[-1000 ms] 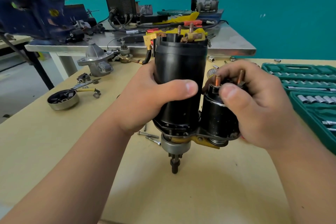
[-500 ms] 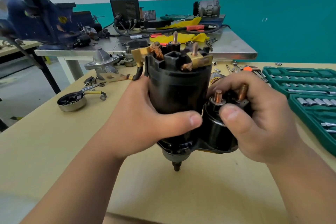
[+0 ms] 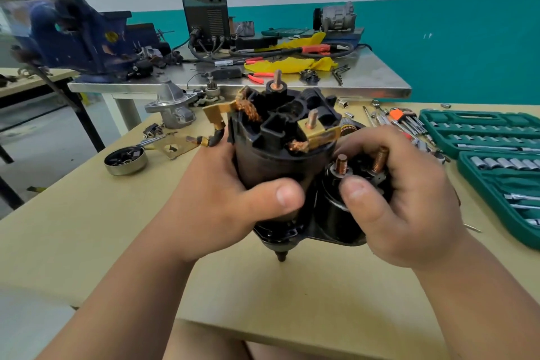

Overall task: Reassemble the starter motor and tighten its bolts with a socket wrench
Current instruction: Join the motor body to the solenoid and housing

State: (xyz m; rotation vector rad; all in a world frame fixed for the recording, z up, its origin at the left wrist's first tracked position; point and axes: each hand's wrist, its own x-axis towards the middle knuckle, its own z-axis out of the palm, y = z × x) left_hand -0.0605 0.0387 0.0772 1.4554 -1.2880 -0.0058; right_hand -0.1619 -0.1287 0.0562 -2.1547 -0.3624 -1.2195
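Note:
I hold the black starter motor (image 3: 280, 161) upright above the wooden table (image 3: 87, 242), its shaft tip pointing down. My left hand (image 3: 222, 199) grips the main black housing, thumb across its front. My right hand (image 3: 403, 196) grips the smaller solenoid (image 3: 333, 210) beside it, fingers curled round its two copper studs. On top of the housing sit the brush holder, copper braids and brass tabs. The silver nose housing (image 3: 172, 105) and a round end cap (image 3: 125, 159) lie on the table at the left.
Green socket set cases (image 3: 493, 155) lie open at the right. Loose wrench bits, sockets and hex keys (image 3: 400, 123) are scattered behind the motor. A steel bench (image 3: 380, 85) beyond holds a blue vise (image 3: 73, 35), a welder unit and cables.
The motor's top has tilted toward me, showing the brush holder from above. The shaft tip has come down closer to the table. Both hands keep their grips.

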